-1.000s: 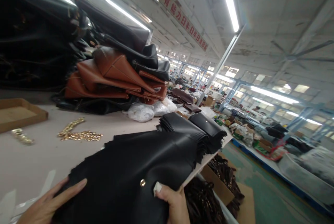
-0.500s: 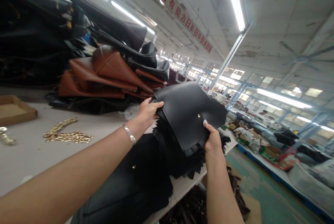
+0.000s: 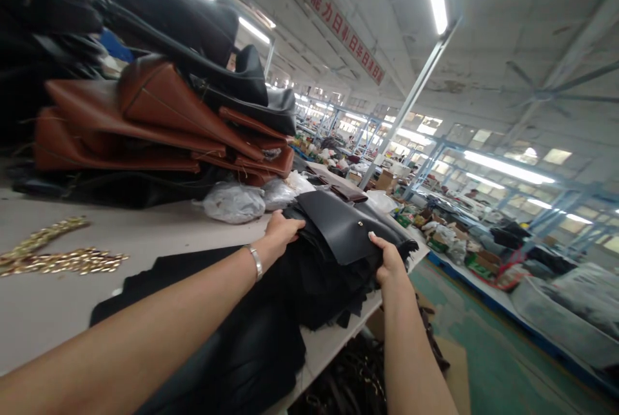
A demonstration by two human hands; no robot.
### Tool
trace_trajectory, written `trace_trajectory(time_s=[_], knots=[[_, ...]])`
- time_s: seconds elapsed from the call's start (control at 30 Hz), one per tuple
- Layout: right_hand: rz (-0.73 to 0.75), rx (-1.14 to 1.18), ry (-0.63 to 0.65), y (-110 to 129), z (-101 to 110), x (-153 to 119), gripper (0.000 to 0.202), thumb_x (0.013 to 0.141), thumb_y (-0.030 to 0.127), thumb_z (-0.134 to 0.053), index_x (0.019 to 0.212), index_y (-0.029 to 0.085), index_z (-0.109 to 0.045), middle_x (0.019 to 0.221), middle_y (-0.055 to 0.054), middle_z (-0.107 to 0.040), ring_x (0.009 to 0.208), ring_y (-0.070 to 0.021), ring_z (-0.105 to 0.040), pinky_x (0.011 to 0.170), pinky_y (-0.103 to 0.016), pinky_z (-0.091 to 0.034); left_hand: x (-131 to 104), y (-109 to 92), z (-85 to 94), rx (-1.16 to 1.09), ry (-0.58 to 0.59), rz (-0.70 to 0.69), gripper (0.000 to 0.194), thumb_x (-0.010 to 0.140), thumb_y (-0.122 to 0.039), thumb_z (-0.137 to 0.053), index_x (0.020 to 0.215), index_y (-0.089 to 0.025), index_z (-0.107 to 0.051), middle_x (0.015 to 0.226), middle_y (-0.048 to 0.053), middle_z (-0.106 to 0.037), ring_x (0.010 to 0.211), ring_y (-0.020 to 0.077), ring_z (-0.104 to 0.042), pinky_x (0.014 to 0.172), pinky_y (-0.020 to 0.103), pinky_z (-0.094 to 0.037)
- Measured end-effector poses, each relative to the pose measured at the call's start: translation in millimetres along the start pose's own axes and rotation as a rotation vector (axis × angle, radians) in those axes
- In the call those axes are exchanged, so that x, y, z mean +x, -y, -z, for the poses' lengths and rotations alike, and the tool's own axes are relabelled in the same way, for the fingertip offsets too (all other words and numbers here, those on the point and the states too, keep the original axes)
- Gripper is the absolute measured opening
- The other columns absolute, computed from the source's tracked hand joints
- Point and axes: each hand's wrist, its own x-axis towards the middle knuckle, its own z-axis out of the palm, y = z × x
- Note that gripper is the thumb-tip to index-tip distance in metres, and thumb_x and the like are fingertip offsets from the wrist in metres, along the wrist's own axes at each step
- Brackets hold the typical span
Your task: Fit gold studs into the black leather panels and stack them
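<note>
A black leather piece [image 3: 333, 225] with a small metal stud lies over a stack of black pieces [image 3: 314, 286] near the table's right edge. My left hand [image 3: 282, 232] pinches its left edge between thumb and fingers. On the right side, my right hand [image 3: 388, 257] grips the same piece, its thumb on top near the stud; the fingers beneath are partly hidden. More black material [image 3: 232, 344] spreads across the table below my left forearm.
Brown leather bags [image 3: 159, 122] are piled at the left, with black bags above. Plastic-wrapped bundles [image 3: 235, 202] sit beside them. Gold chains [image 3: 91, 260] lie on the table [image 3: 43, 312]. A post [image 3: 411, 106] rises behind; bins line the aisle at right.
The held leather piece has come down flatter onto the stack, and both hands have moved down with it. The view has shifted, showing plastic bundles and a dark brown piece behind the stack.
</note>
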Motion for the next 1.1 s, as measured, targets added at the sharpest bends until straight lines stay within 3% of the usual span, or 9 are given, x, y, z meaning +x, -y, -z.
trace_trajectory(time_s=[0.13, 0.27, 0.47, 0.73, 0.83, 0.9, 1.0, 1.1], knots=[[-0.076, -0.105, -0.071, 1.0, 5.4, -2.1, 0.009, 0.08, 0.023, -0.071, 0.082, 0.014, -0.071, 0.065, -0.008, -0.074, 0.071, -0.0248, -0.074, 0.076, -0.037, -0.062, 0.7, 4.3, 3.1, 0.029, 0.03, 0.022, 0.035, 0.094, -0.035, -0.063, 0.124, -0.017, -0.059, 0.123, 0.009, -0.063, 0.103, 0.0228, -0.065, 0.086, 0.044, -0.057], [-0.06, -0.225, -0.162, -0.5, 18.3, -8.9, 0.023, 0.079, 0.036, -0.078, 0.085, 0.017, -0.067, 0.061, -0.003, -0.07, 0.06, -0.0204, -0.069, 0.071, -0.037, -0.06, -2.8, 8.5, 7.7, 0.021, 0.058, 0.022, 0.036, 0.094, -0.035, -0.063, 0.125, -0.018, -0.058, 0.123, 0.009, -0.063, 0.102, 0.0224, -0.065, 0.086, 0.043, -0.057], [-0.036, -0.319, -0.183, -4.5, 35.9, -25.3, 0.035, 0.083, 0.054, -0.071, 0.091, 0.021, -0.062, 0.062, 0.0, -0.062, 0.056, -0.0177, -0.063, 0.067, -0.041, -0.06, -13.8, 15.1, 16.1, 0.028, 0.033, 0.055, 0.037, 0.094, -0.035, -0.063, 0.126, -0.018, -0.057, 0.124, 0.009, -0.062, 0.102, 0.0227, -0.065, 0.086, 0.044, -0.057], [0.027, -0.252, -0.227, -14.4, 49.7, -52.8, 0.034, 0.084, 0.046, -0.071, 0.106, 0.023, -0.059, 0.08, -0.003, -0.067, 0.066, -0.019, -0.069, 0.062, -0.036, -0.06, -40.7, 15.2, 46.7, 0.113, 0.016, 0.033, 0.037, 0.094, -0.035, -0.062, 0.127, -0.018, -0.057, 0.125, 0.009, -0.062, 0.102, 0.0228, -0.065, 0.085, 0.043, -0.058], [0.084, -0.228, -0.26, -34.5, 54.4, -82.4, 0.044, 0.078, 0.044, -0.075, 0.113, 0.024, -0.056, 0.082, -0.001, -0.068, 0.065, -0.015, -0.067, 0.059, -0.027, -0.058, -47.0, 19.0, 74.0, 0.197, -0.047, -0.016, 0.038, 0.094, -0.034, -0.063, 0.128, -0.018, -0.057, 0.128, 0.01, -0.06, 0.107, 0.0243, -0.064, 0.089, 0.046, -0.056], [0.066, -0.229, -0.226, -59.2, 58.1, -109.3, 0.053, 0.07, 0.043, -0.081, 0.114, 0.021, -0.059, 0.085, -0.003, -0.071, 0.066, -0.0159, -0.068, 0.057, -0.026, -0.058, -52.7, 23.9, 105.3, 0.267, -0.114, -0.043, 0.039, 0.093, -0.034, -0.064, 0.128, -0.019, -0.057, 0.131, 0.01, -0.059, 0.113, 0.0261, -0.061, 0.093, 0.048, -0.054], [-0.028, -0.35, -0.049, -104.7, 59.7, -146.1, 0.065, 0.06, 0.044, -0.088, 0.114, 0.014, -0.066, 0.092, -0.01, -0.075, 0.078, -0.0227, -0.072, 0.062, -0.031, -0.06, -70.0, 32.6, 165.5, 0.346, -0.235, -0.021, 0.04, 0.091, -0.032, -0.066, 0.128, -0.019, -0.058, 0.136, 0.01, -0.057, 0.121, 0.0287, -0.057, 0.1, 0.053, -0.049], [0.018, -0.59, 0.152, -143.7, 49.3, -161.4, 0.065, 0.064, 0.051, -0.083, 0.115, 0.013, -0.07, 0.101, -0.012, -0.076, 0.093, -0.0269, -0.072, 0.076, -0.035, -0.06, -98.7, 44.1, 221.6, 0.337, -0.334, 0.041, 0.042, 0.091, -0.03, -0.067, 0.13, -0.019, -0.056, 0.14, 0.011, -0.054, 0.124, 0.0297, -0.055, 0.102, 0.054, -0.048]])
